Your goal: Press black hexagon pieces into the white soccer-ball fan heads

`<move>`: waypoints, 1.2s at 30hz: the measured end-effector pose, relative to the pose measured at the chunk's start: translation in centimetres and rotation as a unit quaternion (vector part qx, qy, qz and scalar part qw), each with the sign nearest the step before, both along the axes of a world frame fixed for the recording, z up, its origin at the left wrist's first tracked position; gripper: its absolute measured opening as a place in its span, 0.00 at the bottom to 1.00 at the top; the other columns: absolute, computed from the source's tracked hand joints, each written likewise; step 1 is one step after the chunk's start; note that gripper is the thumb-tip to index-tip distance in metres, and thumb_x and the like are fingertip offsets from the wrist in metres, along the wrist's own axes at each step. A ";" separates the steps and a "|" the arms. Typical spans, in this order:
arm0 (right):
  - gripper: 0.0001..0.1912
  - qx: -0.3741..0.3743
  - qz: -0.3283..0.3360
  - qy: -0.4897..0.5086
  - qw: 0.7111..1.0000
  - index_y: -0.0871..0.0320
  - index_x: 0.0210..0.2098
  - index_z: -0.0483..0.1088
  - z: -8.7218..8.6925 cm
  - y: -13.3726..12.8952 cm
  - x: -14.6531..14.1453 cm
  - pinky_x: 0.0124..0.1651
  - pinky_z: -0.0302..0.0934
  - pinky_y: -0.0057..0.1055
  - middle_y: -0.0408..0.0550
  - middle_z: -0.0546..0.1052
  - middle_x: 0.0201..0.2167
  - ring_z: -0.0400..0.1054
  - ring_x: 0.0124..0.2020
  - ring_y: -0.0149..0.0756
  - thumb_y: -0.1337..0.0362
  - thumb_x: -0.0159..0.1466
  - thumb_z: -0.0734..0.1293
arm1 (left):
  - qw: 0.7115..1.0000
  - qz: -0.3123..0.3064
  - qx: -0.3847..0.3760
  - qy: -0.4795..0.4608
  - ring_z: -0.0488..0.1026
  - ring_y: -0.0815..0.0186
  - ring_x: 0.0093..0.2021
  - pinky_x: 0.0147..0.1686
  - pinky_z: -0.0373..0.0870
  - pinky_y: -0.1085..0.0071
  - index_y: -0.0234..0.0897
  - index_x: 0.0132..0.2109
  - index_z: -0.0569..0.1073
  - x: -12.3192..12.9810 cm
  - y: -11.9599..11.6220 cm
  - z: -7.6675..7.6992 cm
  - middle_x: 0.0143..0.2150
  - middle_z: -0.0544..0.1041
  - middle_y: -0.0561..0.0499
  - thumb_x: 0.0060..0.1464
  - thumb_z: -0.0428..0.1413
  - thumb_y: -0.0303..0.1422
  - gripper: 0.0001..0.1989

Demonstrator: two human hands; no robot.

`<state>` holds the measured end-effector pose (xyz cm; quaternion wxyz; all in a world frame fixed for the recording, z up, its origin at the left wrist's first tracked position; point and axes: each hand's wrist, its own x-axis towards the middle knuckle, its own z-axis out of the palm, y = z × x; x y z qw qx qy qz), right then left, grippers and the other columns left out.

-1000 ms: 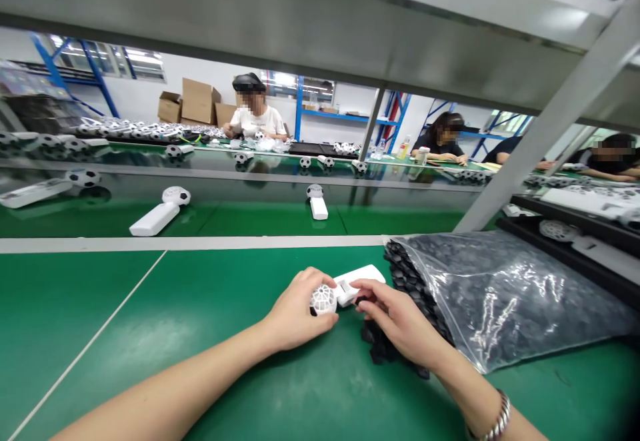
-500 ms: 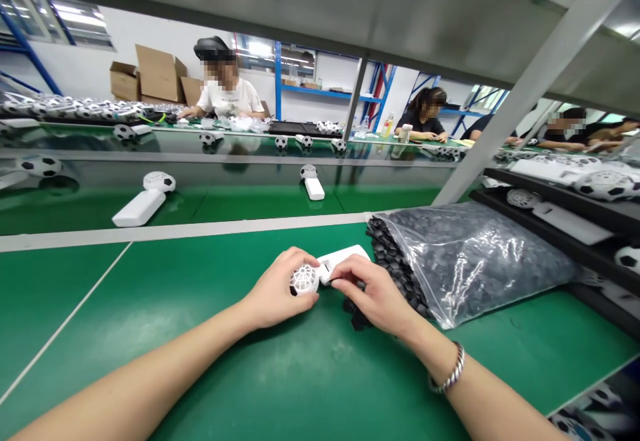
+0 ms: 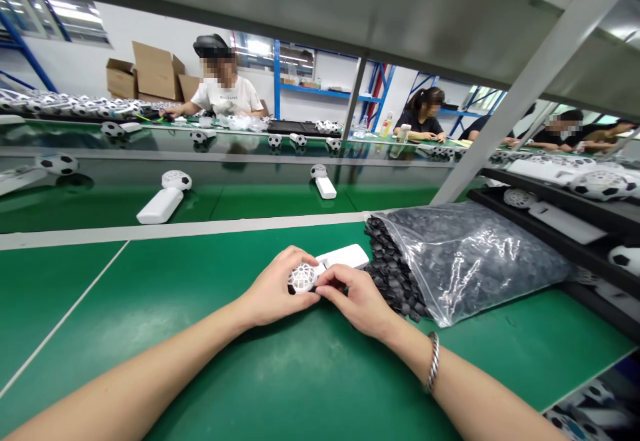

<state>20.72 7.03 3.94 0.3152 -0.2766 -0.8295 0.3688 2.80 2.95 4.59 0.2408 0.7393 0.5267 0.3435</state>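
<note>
My left hand [image 3: 279, 289] is wrapped round the ball-shaped head of a white handheld fan [image 3: 346, 257], which lies on the green bench. The head has a white lattice front, patterned like a football, and its handle points to the right. At the head's right side, my right hand [image 3: 353, 298] has thumb and forefinger pinched together on a small black piece, mostly hidden by the fingertips. Right behind that hand, many black pieces [image 3: 393, 268] spill from the mouth of a clear plastic bag [image 3: 480, 264].
Beyond the bench edge, more football fans [image 3: 163, 198] lie on a shiny green conveyor [image 3: 260, 194]. Black trays [image 3: 545, 224] of fans are stacked at the right, beside a slanted metal post [image 3: 480, 121]. A co-worker [image 3: 227, 88] and others sit across the line.
My right hand has moved left from the handle to the side of the ball head. My left hand stays on the head. Fans on the near conveyor have shifted right.
</note>
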 end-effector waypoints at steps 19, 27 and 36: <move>0.02 -0.082 -0.039 -0.020 0.996 0.57 0.27 0.69 -0.1 0.8 -0.6 0.32 0.58 0.23 0.39 0.74 0.26 0.66 0.28 0.29 0.68 0.55 0.68 | 1.000 0.021 -0.005 -0.020 0.65 0.63 0.44 0.45 0.64 0.66 0.40 0.43 0.65 0.4 -0.3 -0.1 0.42 0.65 0.51 0.43 0.55 0.27 0.17; 0.02 -0.101 -0.044 -0.007 0.994 0.57 0.26 0.70 0.1 0.7 -0.7 0.33 0.58 0.23 0.39 0.74 0.26 0.67 0.29 0.29 0.67 0.54 0.68 | 0.999 0.042 -0.004 -0.029 0.66 0.62 0.43 0.43 0.65 0.66 0.40 0.40 0.65 0.8 -0.5 0.0 0.41 0.66 0.51 0.41 0.54 0.26 0.16; 0.02 -0.076 -0.063 -0.046 0.994 0.56 0.27 0.71 0.2 1.0 -0.7 0.31 0.58 0.24 0.39 0.75 0.25 0.68 0.27 0.29 0.65 0.54 0.69 | 0.999 0.034 -0.001 -0.023 0.66 0.61 0.43 0.43 0.65 0.65 0.39 0.40 0.66 0.8 -0.3 0.1 0.40 0.66 0.50 0.41 0.54 0.25 0.15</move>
